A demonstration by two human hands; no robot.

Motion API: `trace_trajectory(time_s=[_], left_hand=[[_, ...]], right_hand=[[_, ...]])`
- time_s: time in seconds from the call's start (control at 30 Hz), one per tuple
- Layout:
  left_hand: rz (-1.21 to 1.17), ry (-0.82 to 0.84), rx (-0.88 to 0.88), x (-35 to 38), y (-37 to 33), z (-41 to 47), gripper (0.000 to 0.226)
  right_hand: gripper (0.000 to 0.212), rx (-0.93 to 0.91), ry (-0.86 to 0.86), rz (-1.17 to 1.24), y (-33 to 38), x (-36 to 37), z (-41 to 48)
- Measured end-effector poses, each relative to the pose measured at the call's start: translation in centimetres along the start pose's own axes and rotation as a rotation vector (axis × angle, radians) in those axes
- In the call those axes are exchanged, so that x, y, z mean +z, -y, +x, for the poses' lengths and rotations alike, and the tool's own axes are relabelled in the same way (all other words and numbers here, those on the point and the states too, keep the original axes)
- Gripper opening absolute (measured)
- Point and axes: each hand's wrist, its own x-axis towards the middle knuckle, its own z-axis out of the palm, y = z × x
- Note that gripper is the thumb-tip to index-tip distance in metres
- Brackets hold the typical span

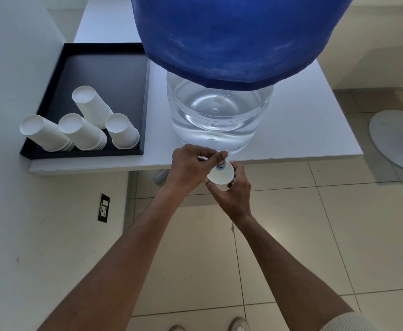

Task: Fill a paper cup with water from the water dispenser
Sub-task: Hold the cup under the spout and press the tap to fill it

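A big clear water jug (219, 115) with a blue cloth cover (231, 37) stands at the front edge of the white table (315, 130). Its small tap (221, 163) juts out over the edge. My left hand (191, 163) pinches the tap from the left with thumb and fingers. Directly under the tap, my right hand (234, 194) grips a white paper cup (220, 176) from below and the right. The cup is upright, mouth up. I cannot tell whether water is in it.
A black tray (105, 60) on the table's left holds several stacks of upside-down white paper cups (83, 130). A white wall with a socket (103, 207) is at the left. A grey round base (398, 139) lies on the tiled floor at right. My shoes (237, 324) show below.
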Motion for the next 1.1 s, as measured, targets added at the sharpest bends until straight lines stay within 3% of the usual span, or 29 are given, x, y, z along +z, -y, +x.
trace_trajectory(time_s=[0.23,0.7,1.1], left_hand=[[-0.049,0.004,-0.14,-0.4,0.1,-0.1,0.042],[-0.551,0.162,-0.587,0.0,-0.9,0.3,0.034],[-0.712,0.102,-0.597,1.1,-0.9,-0.3,0.024]], right_hand=[[0.058,-0.006,-0.013,-0.012,0.0,0.2,0.0],[0.058,-0.01,-0.025,-0.016,-0.1,0.2,-0.1],[0.058,-0.023,-0.02,-0.008,-0.1,0.0,-0.3]])
